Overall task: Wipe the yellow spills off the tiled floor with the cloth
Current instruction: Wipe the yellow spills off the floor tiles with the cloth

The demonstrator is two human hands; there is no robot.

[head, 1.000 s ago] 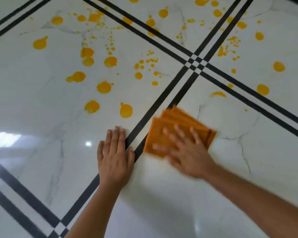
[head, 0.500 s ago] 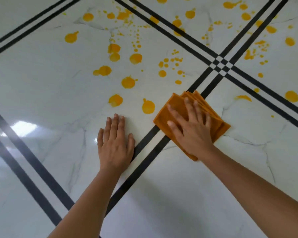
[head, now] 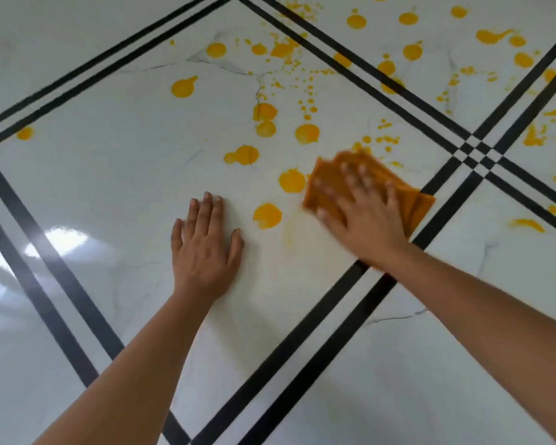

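Pressed flat with fingers spread, the right hand pins the folded orange cloth to the glossy white marble-veined floor, just beside round yellow spills; the left hand lies open, palm down, holding nothing.

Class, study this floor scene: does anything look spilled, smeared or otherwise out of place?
Yes. Yellow spills dot the white tiled floor, thickest toward the top right. A faint yellow smear lies beside the orange cloth under the right hand. The left hand rests flat on bare tile.
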